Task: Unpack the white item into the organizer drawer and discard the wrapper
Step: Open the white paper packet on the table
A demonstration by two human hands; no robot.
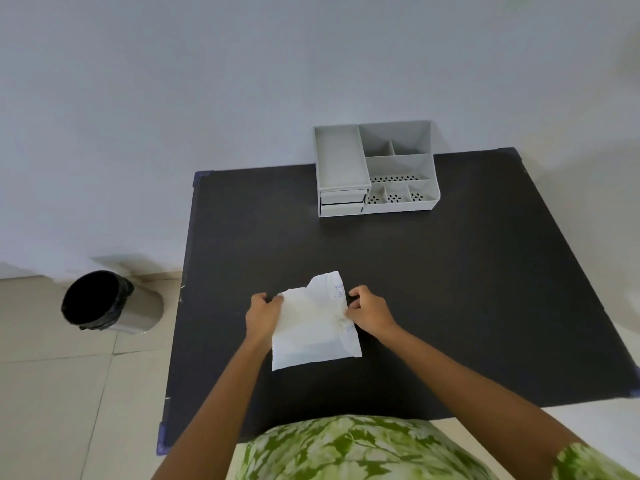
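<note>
one black tabletop (pixel 450 289), one grey organizer (pixel 375 168) at far edge with two small drawers (pixel 343 201) shut, one lined bin (pixel 100 299) on floor to left. one white packet (pixel 311 327) near us, top edge torn. we have left hand (pixel 265 315) pinching packet's left edge, right hand (pixel 369 311) pinching wrapper flap on right. we judge: keep peeling apart, steady low pull, keep item over tabletop. contents not clearly told from wrapper.
</note>
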